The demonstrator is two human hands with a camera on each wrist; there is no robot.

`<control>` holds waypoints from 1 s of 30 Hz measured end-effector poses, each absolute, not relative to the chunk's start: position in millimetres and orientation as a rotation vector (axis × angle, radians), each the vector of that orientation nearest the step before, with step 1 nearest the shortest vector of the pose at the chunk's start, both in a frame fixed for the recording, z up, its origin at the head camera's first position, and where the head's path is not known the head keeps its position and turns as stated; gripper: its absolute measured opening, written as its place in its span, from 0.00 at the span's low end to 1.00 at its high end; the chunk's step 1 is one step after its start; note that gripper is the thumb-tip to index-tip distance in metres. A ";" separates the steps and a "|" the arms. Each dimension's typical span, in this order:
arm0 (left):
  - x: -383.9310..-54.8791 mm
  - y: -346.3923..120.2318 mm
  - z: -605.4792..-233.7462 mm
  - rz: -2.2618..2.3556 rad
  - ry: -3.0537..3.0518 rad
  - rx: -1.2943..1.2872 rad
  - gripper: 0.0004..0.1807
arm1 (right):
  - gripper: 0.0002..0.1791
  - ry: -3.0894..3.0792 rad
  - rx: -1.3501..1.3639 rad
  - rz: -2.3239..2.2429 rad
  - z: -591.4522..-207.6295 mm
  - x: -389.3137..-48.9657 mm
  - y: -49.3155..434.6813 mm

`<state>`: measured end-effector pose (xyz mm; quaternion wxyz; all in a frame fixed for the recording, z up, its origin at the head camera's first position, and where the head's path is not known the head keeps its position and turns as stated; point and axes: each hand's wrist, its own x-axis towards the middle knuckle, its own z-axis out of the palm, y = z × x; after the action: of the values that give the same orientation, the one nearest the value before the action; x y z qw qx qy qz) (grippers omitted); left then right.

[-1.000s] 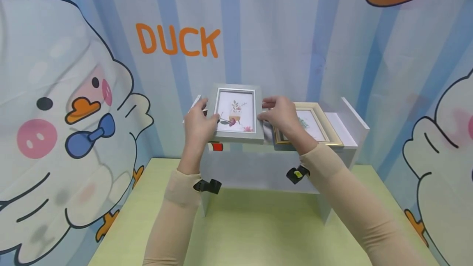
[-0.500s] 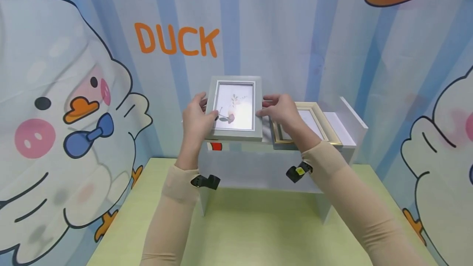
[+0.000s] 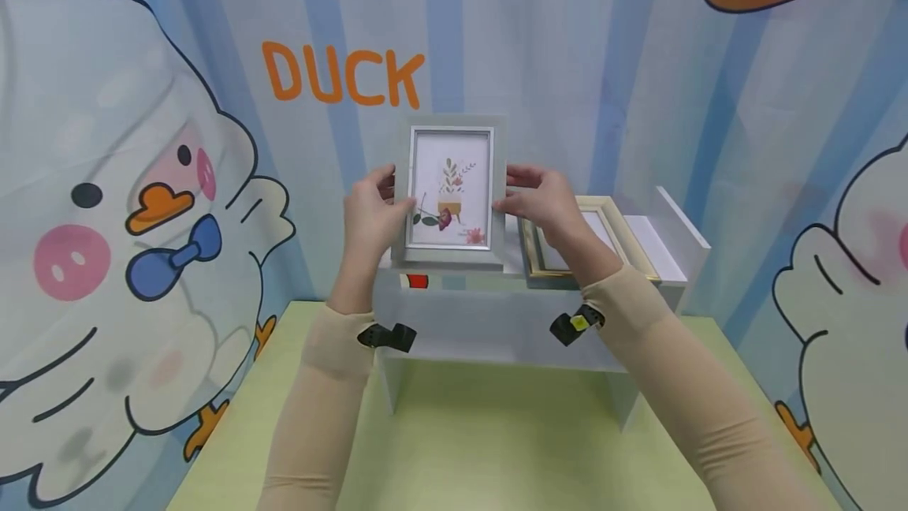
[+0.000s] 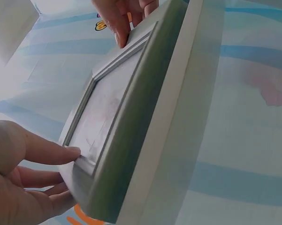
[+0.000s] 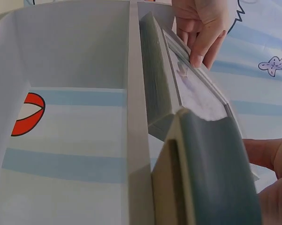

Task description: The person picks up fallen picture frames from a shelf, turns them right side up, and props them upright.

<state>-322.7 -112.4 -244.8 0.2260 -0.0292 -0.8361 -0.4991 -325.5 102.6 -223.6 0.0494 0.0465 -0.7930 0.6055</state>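
A pale grey picture frame (image 3: 451,255) with a plant-and-flower print stands nearly upright over the left part of the white shelf's top. My left hand (image 3: 372,219) pinches its left side, thumb on the front and fingers behind. On the opposite side my right hand (image 3: 545,207) holds the right edge the same way. In the left wrist view the frame (image 4: 126,136) leans, its bottom edge close over the shelf board. A second, cream-and-gold frame (image 3: 634,253) lies flat on the shelf top, partly hidden by my right forearm.
The white shelf unit (image 3: 496,326) stands on a pale green table (image 3: 511,448). Its raised right end panel (image 3: 682,223) rises beside the gold frame. Behind hangs a striped curtain (image 3: 553,61) with cartoon ducks.
Both hands have tipped the grey frame from leaning back to nearly upright, its top edge rising. The gold frame has stayed in place.
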 end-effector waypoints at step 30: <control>-325.9 -135.7 -234.8 -1.385 -2.431 -0.237 0.19 | 0.31 -2.151 0.373 1.788 -235.1 -320.4 100.4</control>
<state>-325.9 -135.7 -234.8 0.1660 -0.0834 -0.8537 -0.4864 -320.4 100.4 -235.1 0.1590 0.1306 -0.7525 0.6256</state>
